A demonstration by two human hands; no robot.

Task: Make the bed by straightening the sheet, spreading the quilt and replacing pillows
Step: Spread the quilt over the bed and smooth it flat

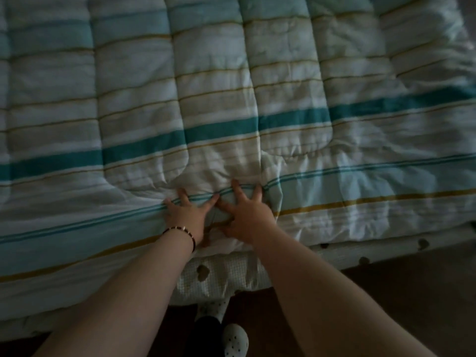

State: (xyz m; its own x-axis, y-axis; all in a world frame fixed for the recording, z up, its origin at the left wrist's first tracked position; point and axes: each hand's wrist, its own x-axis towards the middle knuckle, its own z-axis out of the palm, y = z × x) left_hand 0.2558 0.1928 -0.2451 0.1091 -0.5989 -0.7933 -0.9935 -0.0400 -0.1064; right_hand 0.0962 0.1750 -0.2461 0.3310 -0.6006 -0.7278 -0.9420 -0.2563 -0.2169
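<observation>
Left hand [186, 218]: fingers spread, pressed flat on quilt [231, 104] at bed's near edge; bracelet [183, 233] on wrist. Right hand [246, 217]: spread, touching left, thumb tip sunk in a fold. Quilt: striped, covering bed, borders cut off. Sheet [219, 276]: spotted, showing below quilt edge. Shoe [235, 340]: dim, partly hidden.

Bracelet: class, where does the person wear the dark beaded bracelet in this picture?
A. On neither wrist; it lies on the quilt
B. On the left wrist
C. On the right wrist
B: the bracelet circles the wrist just behind the left hand, which presses on the quilt.
</observation>
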